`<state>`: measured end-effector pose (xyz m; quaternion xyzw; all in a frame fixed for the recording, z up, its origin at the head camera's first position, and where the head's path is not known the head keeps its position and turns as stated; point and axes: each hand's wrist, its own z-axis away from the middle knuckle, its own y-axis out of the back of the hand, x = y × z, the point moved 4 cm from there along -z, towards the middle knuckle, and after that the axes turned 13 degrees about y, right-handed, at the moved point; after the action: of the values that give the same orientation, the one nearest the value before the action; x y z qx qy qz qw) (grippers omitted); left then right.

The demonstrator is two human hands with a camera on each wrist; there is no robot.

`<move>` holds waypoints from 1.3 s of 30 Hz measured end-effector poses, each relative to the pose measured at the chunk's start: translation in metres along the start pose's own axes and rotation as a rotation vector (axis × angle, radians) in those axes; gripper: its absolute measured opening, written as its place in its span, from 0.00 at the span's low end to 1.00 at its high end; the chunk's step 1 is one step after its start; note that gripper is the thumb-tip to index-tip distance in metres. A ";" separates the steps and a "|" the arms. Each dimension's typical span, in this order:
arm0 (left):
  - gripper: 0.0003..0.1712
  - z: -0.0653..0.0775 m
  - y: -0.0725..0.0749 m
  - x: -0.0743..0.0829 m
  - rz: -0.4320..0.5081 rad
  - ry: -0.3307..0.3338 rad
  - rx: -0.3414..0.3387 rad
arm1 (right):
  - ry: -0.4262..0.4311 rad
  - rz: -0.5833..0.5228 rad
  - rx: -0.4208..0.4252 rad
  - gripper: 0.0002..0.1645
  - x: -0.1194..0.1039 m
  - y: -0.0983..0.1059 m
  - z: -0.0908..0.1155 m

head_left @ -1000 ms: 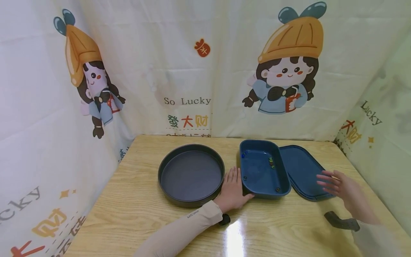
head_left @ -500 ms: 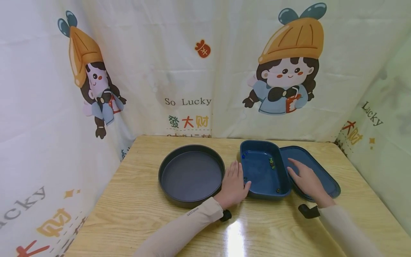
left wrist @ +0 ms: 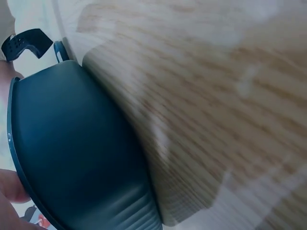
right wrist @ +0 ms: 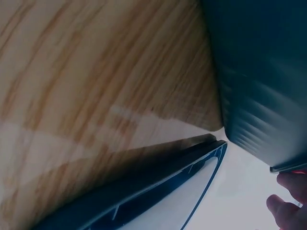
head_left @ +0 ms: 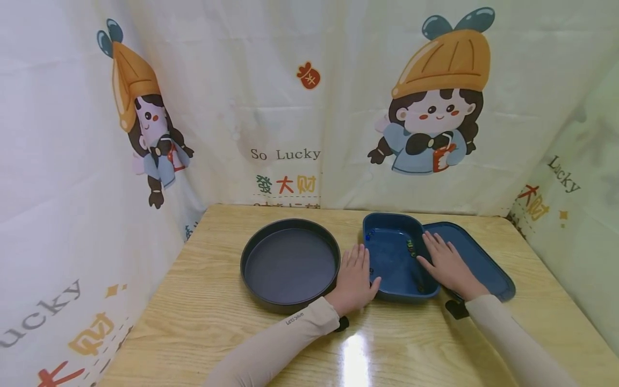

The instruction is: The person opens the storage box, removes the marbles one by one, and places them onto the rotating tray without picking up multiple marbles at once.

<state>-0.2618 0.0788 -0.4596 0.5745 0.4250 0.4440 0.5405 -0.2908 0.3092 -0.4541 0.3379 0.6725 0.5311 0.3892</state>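
Observation:
Between my two hands a blue rectangular plastic container (head_left: 393,269) stands on the table. My left hand (head_left: 353,282) lies along its left wall with straight fingers, the thumb at the front left of the rim. Against the right rim rests my right hand (head_left: 450,269), fingers extended and thumb reaching over the edge. Inside are several small shiny pieces, a green and red group (head_left: 411,249) near the right wall and blue ones (head_left: 369,236) at the back left. In the left wrist view the container's outer wall (left wrist: 76,143) fills the left side, fingertips at its rim.
A dark round pan (head_left: 290,266) sits just left of my left hand. To the right, a blue lid (head_left: 483,263) lies beside the container, partly behind my right hand. Patterned cloth (head_left: 280,118) hangs behind the wood-grain table (head_left: 203,301).
My right hand has come leftward from over the lid to the container's right rim. The left hand has stayed at the left wall, its thumb shifting up slightly. The container has not visibly moved.

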 end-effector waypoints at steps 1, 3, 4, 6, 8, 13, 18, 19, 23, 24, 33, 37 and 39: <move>0.40 0.001 0.000 0.000 -0.002 -0.002 0.003 | -0.002 -0.007 -0.009 0.43 0.001 0.000 0.000; 0.40 0.002 0.001 0.000 -0.007 -0.008 0.012 | -0.002 -0.018 -0.021 0.43 0.001 -0.001 0.001; 0.40 0.003 0.002 0.000 -0.010 -0.011 0.012 | 0.000 -0.020 -0.023 0.43 0.000 -0.001 0.001; 0.40 0.005 0.002 0.000 -0.017 -0.019 0.020 | 0.007 -0.020 -0.023 0.43 -0.001 -0.001 0.002; 0.41 0.008 0.002 0.000 -0.020 -0.029 0.023 | 0.014 -0.015 -0.019 0.43 -0.002 -0.001 0.004; 0.41 0.018 0.003 -0.001 0.000 -0.063 0.036 | 0.028 -0.004 -0.012 0.42 -0.007 -0.002 0.011; 0.41 0.028 0.003 -0.002 -0.028 -0.090 0.070 | 0.039 0.004 -0.005 0.42 -0.015 0.001 0.016; 0.41 0.030 0.003 -0.002 -0.038 -0.093 0.074 | 0.042 0.004 -0.003 0.42 -0.017 0.002 0.017; 0.42 0.037 0.005 -0.001 -0.062 -0.107 0.085 | 0.051 0.016 0.000 0.41 -0.022 0.005 0.022; 0.42 0.039 0.005 -0.002 -0.061 -0.111 0.086 | 0.054 0.017 0.003 0.41 -0.023 0.005 0.023; 0.43 0.048 0.006 -0.006 -0.070 -0.178 0.105 | 0.071 -0.003 0.034 0.41 -0.024 0.005 0.029; 0.43 0.049 0.006 -0.007 -0.078 -0.199 0.117 | 0.068 -0.009 0.041 0.40 -0.019 0.006 0.029; 0.43 0.049 0.007 -0.007 -0.083 -0.208 0.119 | 0.067 -0.004 0.037 0.39 -0.018 0.007 0.029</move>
<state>-0.2157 0.0594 -0.4543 0.6304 0.4157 0.3333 0.5645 -0.2560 0.3079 -0.4485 0.3258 0.6956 0.5286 0.3614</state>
